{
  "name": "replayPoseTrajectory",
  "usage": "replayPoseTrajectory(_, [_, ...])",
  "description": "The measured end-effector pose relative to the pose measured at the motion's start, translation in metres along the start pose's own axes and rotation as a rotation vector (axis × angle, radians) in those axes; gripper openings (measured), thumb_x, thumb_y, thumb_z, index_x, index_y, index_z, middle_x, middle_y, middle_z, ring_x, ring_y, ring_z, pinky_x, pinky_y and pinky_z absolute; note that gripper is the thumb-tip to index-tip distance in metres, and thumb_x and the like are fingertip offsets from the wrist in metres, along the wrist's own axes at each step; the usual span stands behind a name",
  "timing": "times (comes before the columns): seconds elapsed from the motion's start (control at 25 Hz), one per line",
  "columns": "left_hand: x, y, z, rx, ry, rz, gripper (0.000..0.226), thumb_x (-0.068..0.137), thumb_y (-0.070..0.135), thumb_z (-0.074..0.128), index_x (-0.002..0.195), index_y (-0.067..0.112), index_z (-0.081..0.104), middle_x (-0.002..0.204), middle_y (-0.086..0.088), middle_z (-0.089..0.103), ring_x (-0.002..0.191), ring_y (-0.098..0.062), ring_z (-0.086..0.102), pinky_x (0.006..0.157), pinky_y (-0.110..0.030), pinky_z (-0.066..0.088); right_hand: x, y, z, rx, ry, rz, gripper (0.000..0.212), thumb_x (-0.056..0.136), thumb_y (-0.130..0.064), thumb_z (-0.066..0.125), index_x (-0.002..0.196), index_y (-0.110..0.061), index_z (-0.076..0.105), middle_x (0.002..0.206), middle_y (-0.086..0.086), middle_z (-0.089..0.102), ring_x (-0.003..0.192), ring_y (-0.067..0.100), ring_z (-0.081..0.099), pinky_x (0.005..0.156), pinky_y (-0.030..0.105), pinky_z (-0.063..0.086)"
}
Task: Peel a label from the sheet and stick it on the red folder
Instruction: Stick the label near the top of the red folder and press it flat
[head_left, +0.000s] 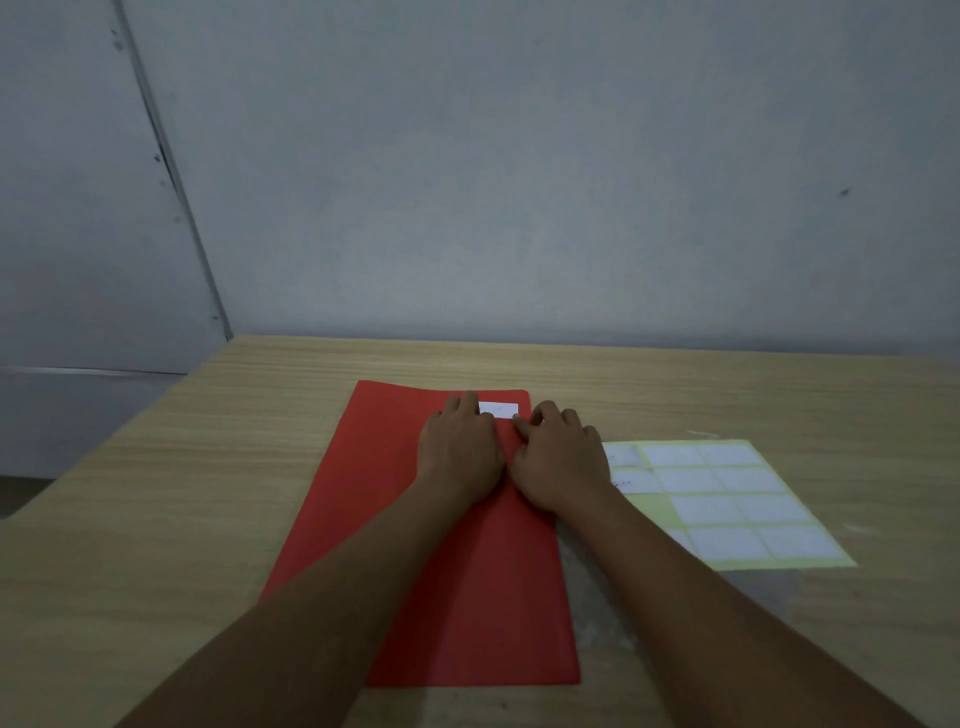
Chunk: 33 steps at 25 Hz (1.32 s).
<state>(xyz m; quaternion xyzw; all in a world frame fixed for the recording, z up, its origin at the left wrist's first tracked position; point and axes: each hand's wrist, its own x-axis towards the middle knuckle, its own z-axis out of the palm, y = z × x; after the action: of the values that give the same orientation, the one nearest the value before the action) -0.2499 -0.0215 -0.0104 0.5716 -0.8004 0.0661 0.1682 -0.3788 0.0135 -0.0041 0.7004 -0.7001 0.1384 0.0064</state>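
A red folder (395, 525) lies flat on the wooden table, long side running away from me. A small white label (500, 409) sits on its far right corner. My left hand (460, 449) rests palm down on the folder, its fingertips touching the label's left end. My right hand (558, 457) lies beside it, fingers curled, with fingertips at the label's near right corner. Neither hand holds anything. The label sheet (727, 499), yellowish backing with several white labels, lies to the right of the folder, partly hidden by my right wrist.
The wooden table (182, 493) meets a grey wall (519, 182) at the back. Its left edge runs diagonally, with a drop to the floor beyond. Bare tabletop surrounds the folder on the left and beyond the sheet on the right.
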Motion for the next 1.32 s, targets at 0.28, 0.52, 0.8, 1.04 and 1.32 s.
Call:
replayPoseTrajectory(0.28, [-0.005,-0.004,0.003,-0.027,0.002,0.002,0.032,0.09,0.026,0.043,0.105,0.013,0.068,0.116,-0.005,0.056,0.109,-0.023,0.05,0.089,-0.035,0.042,-0.006,0.005,0.009,-0.027,0.003,-0.016,0.05,0.099,-0.035,0.036,0.148,-0.027,0.039,0.145,0.0,0.038,0.128,0.025,0.038,0.101,0.042,0.034])
replayPoseTrajectory(0.52, [-0.007,-0.004,0.004,-0.052,0.019,-0.008,0.033,0.09,0.024,0.043,0.107,0.012,0.068,0.115,-0.006,0.056,0.106,-0.023,0.05,0.087,-0.034,0.041,-0.006,0.005,0.012,-0.017,0.007,-0.013,0.051,0.099,-0.037,0.035,0.149,-0.027,0.037,0.146,-0.001,0.037,0.129,0.024,0.036,0.102,0.042,0.033])
replayPoseTrajectory(0.8, [-0.007,-0.004,0.004,-0.039,0.016,-0.001,0.036,0.091,0.026,0.041,0.113,0.013,0.067,0.119,-0.006,0.055,0.109,-0.022,0.049,0.09,-0.034,0.04,-0.006,0.005,0.014,-0.012,0.02,-0.008,0.052,0.099,-0.038,0.034,0.149,-0.026,0.036,0.147,-0.001,0.036,0.129,0.024,0.036,0.102,0.041,0.032])
replayPoseTrajectory(1.04, [-0.007,-0.004,0.005,-0.018,0.01,-0.013,0.035,0.093,0.026,0.039,0.113,0.01,0.062,0.123,-0.009,0.053,0.112,-0.024,0.048,0.094,-0.037,0.04,-0.005,0.003,0.017,-0.035,0.032,0.015,0.054,0.097,-0.038,0.033,0.149,-0.025,0.035,0.146,-0.001,0.036,0.127,0.024,0.036,0.101,0.041,0.032])
replayPoseTrajectory(1.32, [-0.007,-0.005,0.004,-0.012,-0.005,-0.063,0.034,0.09,0.028,0.04,0.107,0.007,0.061,0.121,-0.011,0.052,0.108,-0.024,0.048,0.092,-0.037,0.04,-0.003,0.004,0.017,-0.035,0.029,0.015,0.056,0.097,-0.039,0.031,0.151,-0.023,0.034,0.146,-0.001,0.035,0.126,0.024,0.035,0.101,0.041,0.032])
